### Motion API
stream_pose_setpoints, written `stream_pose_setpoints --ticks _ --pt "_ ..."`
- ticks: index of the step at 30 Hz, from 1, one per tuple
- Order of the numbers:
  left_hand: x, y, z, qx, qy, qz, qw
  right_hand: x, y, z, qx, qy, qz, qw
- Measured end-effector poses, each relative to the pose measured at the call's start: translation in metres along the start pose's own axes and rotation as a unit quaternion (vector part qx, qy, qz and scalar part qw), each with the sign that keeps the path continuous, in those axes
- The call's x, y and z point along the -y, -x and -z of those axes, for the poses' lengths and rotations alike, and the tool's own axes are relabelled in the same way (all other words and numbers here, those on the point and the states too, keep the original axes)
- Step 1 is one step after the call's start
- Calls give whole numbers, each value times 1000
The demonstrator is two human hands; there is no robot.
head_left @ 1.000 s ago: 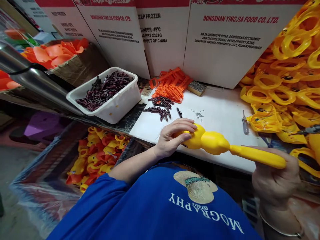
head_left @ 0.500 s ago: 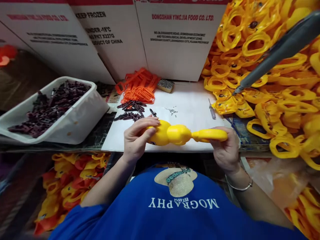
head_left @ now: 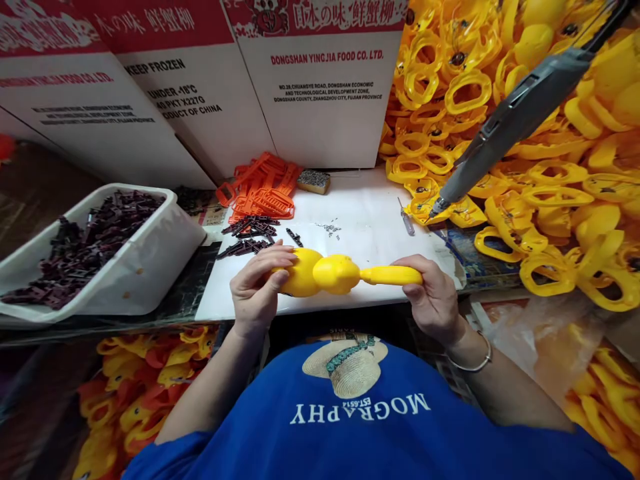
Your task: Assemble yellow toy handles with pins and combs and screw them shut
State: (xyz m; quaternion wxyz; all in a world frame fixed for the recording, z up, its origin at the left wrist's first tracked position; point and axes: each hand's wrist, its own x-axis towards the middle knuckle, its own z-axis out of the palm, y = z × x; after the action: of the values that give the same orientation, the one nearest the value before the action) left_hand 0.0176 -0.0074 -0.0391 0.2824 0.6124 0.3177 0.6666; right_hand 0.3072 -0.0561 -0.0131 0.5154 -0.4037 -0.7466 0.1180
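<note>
A yellow plastic duck-like toy is held level above the front edge of a white board. My left hand is closed round its rounded left end, thumb below and fingers over the top. At the other end, my right hand grips the narrow handle-like part between thumb and fingers. The toy is seen nearly edge-on, so its face is hidden. Just beyond it lie small dark plastic pieces and a scatter of tiny screws.
Left stands a white bin of dark pieces. Orange frames and a screw-covered block lie behind, before cartons. Right are a small screwdriver, a hanging electric screwdriver and piled yellow shells. Duck parts fill the space below.
The view has shifted, showing more of the cartons. Both hands keep hold of the toy, which has turned slightly, so the eye seen earlier no longer shows.
</note>
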Motion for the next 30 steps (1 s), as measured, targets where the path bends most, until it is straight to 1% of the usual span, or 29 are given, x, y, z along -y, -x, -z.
stream_pose_setpoints --ticks 2,4,6,8,10,13,15,17,20,24,25,26,28,29,30 --pt "-3 1 -4 -9 -4 12 1000 2 2 -5 -40 13 -13 999" --pt "-4 1 -7 -29 -16 21 999 1 5 -11 -71 -4 -45 996" --pt "-5 1 -8 -48 -26 24 998 0 6 -17 -82 -39 -72 993" --pt "-6 1 -6 -57 -29 21 998 -2 3 -19 -70 -77 -80 991" --pt "-7 0 -3 -57 -29 11 998 -4 -2 -19 -41 -117 -68 990" --pt "-8 -1 2 -52 -26 -20 998 -6 -10 -15 -3 -141 -18 990" --pt "-7 -1 3 -51 -24 -43 997 -7 -13 -13 -4 -112 20 994" --pt "-6 0 4 -54 -26 -60 996 -8 -14 -12 -14 -72 39 997" --pt "-4 0 3 -58 -44 -65 995 -9 -14 -11 -25 -28 42 998" --pt "-7 -2 2 -59 -45 -53 996 -7 -15 -7 -21 -9 34 999" --pt "-8 -4 1 -54 -39 -27 997 -6 -16 -6 -16 -5 18 1000" --pt "-10 -7 0 -42 -32 15 998 -5 -18 -5 -13 -4 -13 1000" --pt "-15 -16 -1 5 -10 122 993 -5 -23 -3 -17 -37 -112 993" --pt "-16 -21 -1 35 7 162 986 -8 -25 -3 -24 -81 -171 982" --pt "-18 -26 -1 65 28 179 981 -11 -28 -4 -30 -140 -228 963"
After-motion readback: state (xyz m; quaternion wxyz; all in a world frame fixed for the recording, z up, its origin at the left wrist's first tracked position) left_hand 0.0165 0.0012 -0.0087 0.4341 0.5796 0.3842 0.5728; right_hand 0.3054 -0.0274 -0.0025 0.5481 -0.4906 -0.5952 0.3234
